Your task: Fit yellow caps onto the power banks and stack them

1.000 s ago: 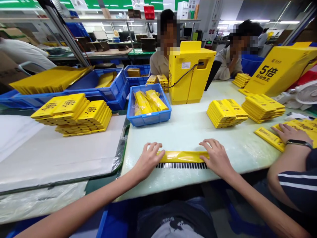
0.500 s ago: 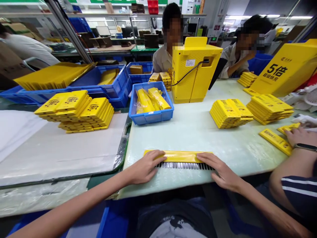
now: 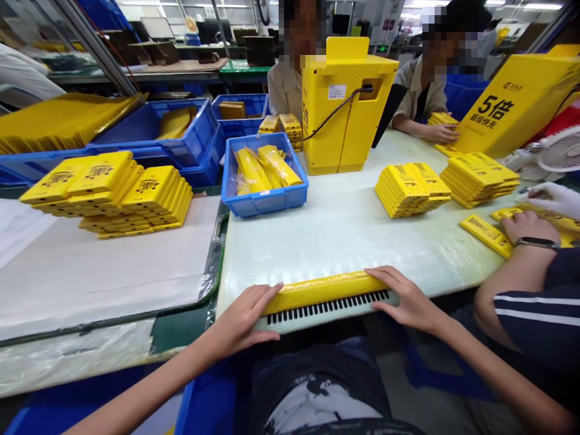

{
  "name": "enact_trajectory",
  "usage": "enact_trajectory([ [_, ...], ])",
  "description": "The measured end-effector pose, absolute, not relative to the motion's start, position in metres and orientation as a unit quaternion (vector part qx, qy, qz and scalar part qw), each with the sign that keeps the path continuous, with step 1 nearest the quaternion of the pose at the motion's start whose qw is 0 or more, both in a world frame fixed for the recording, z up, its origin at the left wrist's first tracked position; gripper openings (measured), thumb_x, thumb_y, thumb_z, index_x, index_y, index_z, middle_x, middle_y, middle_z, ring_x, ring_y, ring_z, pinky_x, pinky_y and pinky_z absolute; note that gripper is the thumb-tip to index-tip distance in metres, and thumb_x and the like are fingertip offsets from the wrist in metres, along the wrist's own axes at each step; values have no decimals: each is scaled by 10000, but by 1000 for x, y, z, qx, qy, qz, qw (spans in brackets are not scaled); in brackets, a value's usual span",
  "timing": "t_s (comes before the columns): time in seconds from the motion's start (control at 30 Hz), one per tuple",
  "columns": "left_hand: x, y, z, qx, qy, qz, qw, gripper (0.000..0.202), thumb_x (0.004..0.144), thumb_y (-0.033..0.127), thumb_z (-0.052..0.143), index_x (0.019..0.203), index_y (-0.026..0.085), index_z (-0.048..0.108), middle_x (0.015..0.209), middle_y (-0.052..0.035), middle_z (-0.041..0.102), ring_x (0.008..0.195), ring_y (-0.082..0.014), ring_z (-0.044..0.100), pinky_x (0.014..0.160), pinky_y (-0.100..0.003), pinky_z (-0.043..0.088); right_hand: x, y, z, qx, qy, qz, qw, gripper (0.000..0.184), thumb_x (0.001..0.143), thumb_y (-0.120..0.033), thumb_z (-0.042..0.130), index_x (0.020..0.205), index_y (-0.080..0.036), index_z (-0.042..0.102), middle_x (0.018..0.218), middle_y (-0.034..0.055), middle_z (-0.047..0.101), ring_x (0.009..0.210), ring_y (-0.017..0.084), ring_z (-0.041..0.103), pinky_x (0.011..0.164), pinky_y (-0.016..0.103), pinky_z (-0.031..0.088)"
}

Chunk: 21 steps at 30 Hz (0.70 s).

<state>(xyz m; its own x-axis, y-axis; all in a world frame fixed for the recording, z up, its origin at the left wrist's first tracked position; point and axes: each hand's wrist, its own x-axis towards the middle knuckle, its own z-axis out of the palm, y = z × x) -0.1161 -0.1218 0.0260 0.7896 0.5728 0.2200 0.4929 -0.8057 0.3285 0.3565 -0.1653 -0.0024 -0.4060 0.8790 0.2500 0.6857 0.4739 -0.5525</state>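
Both hands are palms down on the pale bench (image 3: 317,254), with the left hand (image 3: 242,320) and right hand (image 3: 405,300) sitting on opposite ends of a long yellow strip (image 3: 321,293), fingers fairly flat, just pinning it, no tight grip. The strip lies along a slotted black comb piece (image 3: 328,308) right between them. Ahead of the left hand is a blue crate (image 3: 263,206) of bagged yellow pieces; ahead of the right, stacked yellow packs (image 3: 412,190). Further right, a co-worker's hand (image 3: 528,228) wearing a smartwatch (image 3: 534,243).
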Motion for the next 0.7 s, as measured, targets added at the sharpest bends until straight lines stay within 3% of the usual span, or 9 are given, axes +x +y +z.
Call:
enact_trajectory([
  [0.1, -119, -128, 22, 939, 277, 151, 138, 919, 1150, 592, 608, 1856, 256, 126, 1527, -211, 687, 1378, -356, 713, 1148, -474, 634, 362, -173, -9, -477, -823, 183, 247, 763, 989, -277, 831, 1684, -290, 515, 1570, 156, 693, 1458, 381, 684, 1236, 601, 590],
  [0.3, -117, -142, 6, 953, 285, 80, 59, 1020, 1099, 327, 691, 1863, 177, 32, 1631, -262, 606, 1508, -430, 616, 1237, -563, 565, 374, -178, -23, -455, -848, 138, 235, 855, 998, -250, 839, 1764, -321, 464, 1615, 144, 697, 1468, 371, 693, 1211, 577, 618],
  [0.37, -115, -145, 3, 953, 289, 80, 32, 1039, 1097, 389, 706, 1859, 137, 46, 1687, -289, 549, 1531, -431, 592, 1251, -543, 545, 374, -177, -21, -446, -855, 127, 233, 949, 1002, -286, 856, 1819, -316, 375, 1632, 154, 686, 1469, 366, 695, 1203, 565, 626],
  [0.43, -112, -146, 3, 953, 293, 80, -4, 1060, 1085, 551, 717, 1844, 87, 141, 1750, -320, 470, 1565, -454, 549, 1274, -557, 506, 370, -178, -17, -439, -865, 101, 221, 1008, 1003, -328, 869, 1848, -310, 320, 1706, 169, 620, 1540, 381, 640, 1236, 585, 595],
  [0.53, -106, -144, 6, 946, 309, 67, -75, 1039, 1078, 724, 646, 1776, 20, 336, 1791, -351, 405, 1612, -484, 484, 1332, -610, 400, 362, -180, -12, -427, -881, 10, 204, 946, 1045, -318, 829, 1850, -347, 332, 1799, 154, 517, 1652, 409, 517, 1329, 669, 465],
  [0.6, -103, -141, 8, 944, 314, 55, -91, 1037, 1074, 772, 613, 1739, 4, 407, 1803, -352, 392, 1630, -475, 471, 1366, -606, 341, 357, -182, -12, -413, -886, -36, 209, 908, 1090, -264, 765, 1861, -346, 293, 1783, 144, 539, 1652, 383, 525, 1369, 676, 396],
  [0.7, -100, -137, 10, 946, 310, 46, -79, 1102, 1046, 810, 627, 1762, 12, 373, 1824, -354, 354, 1646, -483, 462, 1394, -614, 292, 352, -183, -13, -385, -900, -15, 205, 909, 1122, -229, 698, 1880, -282, 199, 1737, 144, 595, 1621, 335, 572, 1361, 612, 436],
])
